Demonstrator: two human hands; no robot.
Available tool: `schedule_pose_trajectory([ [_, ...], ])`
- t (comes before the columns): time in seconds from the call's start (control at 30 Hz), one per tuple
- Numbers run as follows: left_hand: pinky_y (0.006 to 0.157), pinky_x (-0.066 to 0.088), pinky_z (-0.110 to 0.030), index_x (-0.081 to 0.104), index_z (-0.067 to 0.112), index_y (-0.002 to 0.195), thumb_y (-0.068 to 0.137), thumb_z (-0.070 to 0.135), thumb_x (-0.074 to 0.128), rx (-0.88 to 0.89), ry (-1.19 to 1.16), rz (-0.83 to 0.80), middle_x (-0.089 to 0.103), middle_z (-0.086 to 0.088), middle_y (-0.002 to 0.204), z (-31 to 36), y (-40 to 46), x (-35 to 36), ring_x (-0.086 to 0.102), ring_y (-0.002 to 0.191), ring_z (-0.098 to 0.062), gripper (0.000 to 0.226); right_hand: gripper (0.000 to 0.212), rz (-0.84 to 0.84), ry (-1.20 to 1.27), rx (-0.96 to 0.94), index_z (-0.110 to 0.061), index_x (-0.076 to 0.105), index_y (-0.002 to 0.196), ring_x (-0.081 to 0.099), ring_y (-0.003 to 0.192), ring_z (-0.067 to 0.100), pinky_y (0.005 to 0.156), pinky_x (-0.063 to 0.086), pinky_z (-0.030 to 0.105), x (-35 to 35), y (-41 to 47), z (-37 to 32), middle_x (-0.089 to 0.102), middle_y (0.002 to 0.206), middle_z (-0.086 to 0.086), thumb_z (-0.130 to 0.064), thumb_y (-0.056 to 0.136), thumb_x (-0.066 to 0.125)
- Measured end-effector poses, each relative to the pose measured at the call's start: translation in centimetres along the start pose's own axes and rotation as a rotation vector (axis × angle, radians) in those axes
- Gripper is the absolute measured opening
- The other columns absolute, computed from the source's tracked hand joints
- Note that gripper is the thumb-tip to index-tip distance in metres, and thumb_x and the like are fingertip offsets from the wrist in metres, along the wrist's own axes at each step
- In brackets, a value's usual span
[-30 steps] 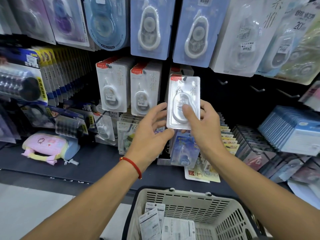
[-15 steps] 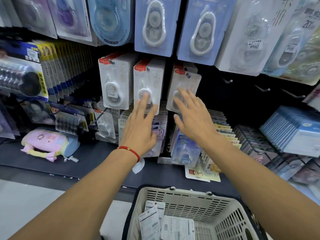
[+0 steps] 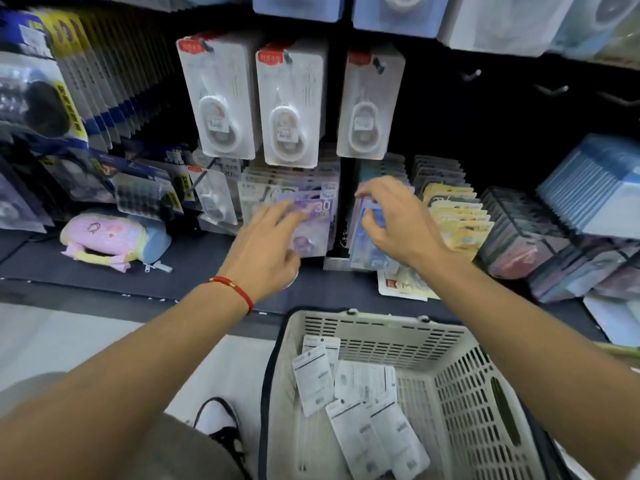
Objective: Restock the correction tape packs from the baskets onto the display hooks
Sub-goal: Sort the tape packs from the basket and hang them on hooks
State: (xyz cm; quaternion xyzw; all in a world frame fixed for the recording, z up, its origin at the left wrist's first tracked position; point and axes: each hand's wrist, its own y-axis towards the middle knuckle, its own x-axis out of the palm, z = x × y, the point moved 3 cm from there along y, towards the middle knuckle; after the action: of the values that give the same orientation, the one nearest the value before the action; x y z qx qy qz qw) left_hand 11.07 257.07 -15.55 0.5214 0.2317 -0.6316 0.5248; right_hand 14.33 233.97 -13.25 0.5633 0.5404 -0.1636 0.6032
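Three stacks of white correction tape packs hang side by side on display hooks: left (image 3: pixel 221 102), middle (image 3: pixel 289 109), right (image 3: pixel 369 105). Both my hands are below them and hold nothing. My left hand (image 3: pixel 268 242), with a red bracelet at the wrist, hovers with loose fingers in front of a purple pack (image 3: pixel 311 226) on the shelf. My right hand (image 3: pixel 394 220) hangs with relaxed fingers over a blue pack (image 3: pixel 369 244). The cream basket (image 3: pixel 381 330) sits below, with several correction tape packs (image 3: pixel 363 400) lying face down in it.
Bare hooks (image 3: pixel 550 88) stick out of the dark panel to the right. Rows of carded packs (image 3: pixel 457 213) stand on the dark shelf (image 3: pixel 194 265). A pastel pencil case (image 3: pixel 110 239) lies at the left. My shoe (image 3: pixel 221 424) shows on the floor.
One second ago both hands held a white pack at the right hook. It now hangs there, and both hands have let go and dropped toward the shelf. The view has tilted down.
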Motion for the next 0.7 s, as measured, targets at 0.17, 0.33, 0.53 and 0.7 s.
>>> schedule_pose_trajectory([
  [0.17, 0.116, 0.039, -0.050, 0.052, 0.018, 0.151, 0.087, 0.006, 0.064, -0.091, 0.029, -0.344, 0.030, -0.009, 0.168, -1.5, -9.2, 9.0, 0.028, 0.154, -0.032, 0.066, 0.011, -0.508, 0.192, 0.176, -0.018, 0.073, 0.097, 0.068, 0.080, 0.022, 0.078, 0.056, 0.040, 7.0, -9.5, 1.9, 0.071, 0.083, -0.004, -0.020, 0.096, 0.063],
  [0.33, 0.126, 0.030, -0.039, 0.031, 0.026, 0.162, 0.091, 0.017, 0.069, -0.217, -0.003, -0.446, -0.019, -0.010, 0.173, -0.8, -15.8, 16.6, -0.009, 0.162, -0.031, 0.081, 0.035, -1.182, -0.045, 0.411, -0.012, 0.066, 0.120, 0.062, 0.119, 0.035, 0.094, 0.049, 0.036, 16.6, -22.7, 4.7, 0.066, 0.131, 0.014, -0.040, 0.102, 0.057],
  [0.53, 0.121, 0.039, -0.048, 0.037, 0.023, 0.160, 0.089, 0.036, 0.071, -0.321, 0.099, -0.324, -0.017, -0.011, 0.174, 0.2, -16.6, 18.7, -0.011, 0.162, -0.031, 0.080, 0.153, -1.261, -0.122, 0.985, -0.004, -0.020, 0.162, 0.028, 0.153, 0.047, 0.119, 0.034, 0.064, 21.1, -35.6, 3.3, 0.017, 0.167, 0.031, -0.083, 0.070, 0.074],
  [0.7, 0.116, 0.046, -0.047, 0.041, 0.020, 0.157, 0.089, 0.036, 0.070, -0.334, 0.158, -0.313, -0.013, -0.011, 0.174, 0.4, -16.4, 18.8, -0.007, 0.162, -0.031, 0.076, 0.129, -1.089, 0.019, 1.074, 0.000, -0.001, 0.161, 0.035, 0.152, 0.038, 0.117, 0.041, 0.056, 22.3, -34.8, 3.0, 0.024, 0.167, 0.021, -0.042, 0.081, 0.089],
])
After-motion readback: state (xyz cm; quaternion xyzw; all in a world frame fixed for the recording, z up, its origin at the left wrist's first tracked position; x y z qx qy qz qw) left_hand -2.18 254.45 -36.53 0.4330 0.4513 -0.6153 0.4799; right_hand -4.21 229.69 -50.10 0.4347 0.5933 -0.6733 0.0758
